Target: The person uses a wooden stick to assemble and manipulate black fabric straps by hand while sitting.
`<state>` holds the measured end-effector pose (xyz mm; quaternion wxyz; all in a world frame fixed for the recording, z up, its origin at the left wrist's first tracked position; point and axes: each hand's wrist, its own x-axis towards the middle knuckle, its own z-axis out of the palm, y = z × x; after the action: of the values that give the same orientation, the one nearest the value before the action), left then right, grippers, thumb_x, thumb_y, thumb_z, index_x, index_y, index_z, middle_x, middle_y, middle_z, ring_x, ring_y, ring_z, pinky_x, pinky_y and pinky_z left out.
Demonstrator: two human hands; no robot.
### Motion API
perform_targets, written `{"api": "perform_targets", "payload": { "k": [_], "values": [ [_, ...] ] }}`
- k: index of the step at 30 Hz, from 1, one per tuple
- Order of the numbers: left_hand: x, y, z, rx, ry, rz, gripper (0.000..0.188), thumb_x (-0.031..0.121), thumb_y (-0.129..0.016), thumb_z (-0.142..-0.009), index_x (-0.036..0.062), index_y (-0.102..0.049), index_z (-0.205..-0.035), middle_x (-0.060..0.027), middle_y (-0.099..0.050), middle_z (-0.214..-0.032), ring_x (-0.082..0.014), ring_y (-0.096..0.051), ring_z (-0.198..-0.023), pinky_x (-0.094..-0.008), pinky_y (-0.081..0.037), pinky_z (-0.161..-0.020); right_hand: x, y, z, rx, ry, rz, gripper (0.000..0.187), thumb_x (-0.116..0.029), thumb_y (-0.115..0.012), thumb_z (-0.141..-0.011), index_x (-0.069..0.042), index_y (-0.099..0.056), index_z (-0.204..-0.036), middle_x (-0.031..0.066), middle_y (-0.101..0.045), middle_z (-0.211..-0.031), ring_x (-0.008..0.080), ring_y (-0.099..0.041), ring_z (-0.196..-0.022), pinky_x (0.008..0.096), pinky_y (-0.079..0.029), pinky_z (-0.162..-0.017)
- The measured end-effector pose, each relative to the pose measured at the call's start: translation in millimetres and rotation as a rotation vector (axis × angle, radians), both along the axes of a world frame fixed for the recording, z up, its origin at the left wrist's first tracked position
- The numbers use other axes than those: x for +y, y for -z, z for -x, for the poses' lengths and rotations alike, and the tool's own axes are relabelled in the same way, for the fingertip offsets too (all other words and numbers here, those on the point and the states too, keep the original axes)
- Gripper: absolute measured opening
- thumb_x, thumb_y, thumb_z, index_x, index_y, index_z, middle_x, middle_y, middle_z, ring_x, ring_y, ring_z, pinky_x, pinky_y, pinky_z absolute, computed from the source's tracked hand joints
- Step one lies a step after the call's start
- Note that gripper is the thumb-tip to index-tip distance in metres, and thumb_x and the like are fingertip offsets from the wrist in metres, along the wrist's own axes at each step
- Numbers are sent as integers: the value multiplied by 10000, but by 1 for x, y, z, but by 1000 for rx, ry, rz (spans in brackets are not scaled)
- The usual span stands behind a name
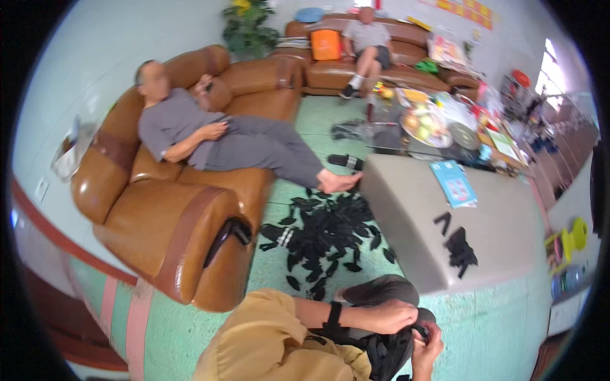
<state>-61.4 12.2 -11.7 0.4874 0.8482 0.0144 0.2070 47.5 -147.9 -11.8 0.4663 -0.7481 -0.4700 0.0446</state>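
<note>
My left hand (395, 316), with a black band on its wrist, reaches across my lap with its fingers closed. My right hand (428, 346) meets it at the knee and pinches a small black piece (420, 330). Both hands are at this piece; its exact kind is too small to tell. Below them, a dark crumpled bag or cloth (384, 352) lies over my lap. In front of my feet spreads a loose pile of black, leaf-shaped pieces (330, 222). More black strips (460, 253) lie bunched on the grey ottoman (406, 222).
Left stands a brown leather sofa (171, 222), where a person (190, 127) reclines, bare foot near the pile. Black slippers (346, 161) lie on the floor. A blue booklet (454, 184) rests on the ottoman. Behind are a cluttered table with a fruit bowl (426, 124) and another seated person (368, 38).
</note>
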Motion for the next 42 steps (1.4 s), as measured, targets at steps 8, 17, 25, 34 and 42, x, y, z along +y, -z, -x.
{"api": "perform_targets", "payload": {
  "k": [8, 17, 25, 34, 42],
  "values": [
    [-10, -6, -6, 42, 10, -33, 111, 138, -515, -862, 29, -531, -872, -124, -559, -815, -320, -570, -806, -394, -445, -693, -7, -21, 8, 624, 74, -145, 280, 45, -708, -709, -26, -482, -860, 138, -632, -942, 110, -574, -769, 209, -452, -642],
    [-9, -12, -13, -53, -58, -32, 81, 99, -543, -847, 20, -541, -867, -126, -565, -808, -322, -572, -778, -385, -451, -682, -11, -6, -1, 838, 139, -257, 251, -8, -716, -720, -37, -515, -869, 96, -628, -893, 43, -478, -540, 181, -356, -446],
    [-4, -17, -19, -109, -76, -95, 76, 61, -557, -829, -5, -525, -851, -133, -562, -807, -316, -576, -763, -377, -458, -671, -6, -2, -6, 952, 186, -309, 165, -13, -684, -742, -28, -586, -873, 94, -647, -915, 28, -418, -479, 173, -289, -392],
    [-13, -5, -18, -116, -43, -135, 68, 61, -540, -824, 4, -522, -855, -132, -540, -797, -317, -563, -749, -390, -453, -662, -12, 2, -5, 755, 167, -337, 87, 14, -668, -736, -18, -591, -761, 74, -641, -883, 30, -424, -530, 188, -316, -444],
    [-2, -9, -25, -141, 2, -98, 79, 15, -522, -812, -28, -530, -877, -177, -557, -925, -335, -561, -853, -375, -468, -729, -3, -16, -2, 939, 281, -174, 63, -18, -671, -747, -2, -615, -770, 84, -644, -943, 59, -508, -611, 201, -389, -511]
  ]
}}
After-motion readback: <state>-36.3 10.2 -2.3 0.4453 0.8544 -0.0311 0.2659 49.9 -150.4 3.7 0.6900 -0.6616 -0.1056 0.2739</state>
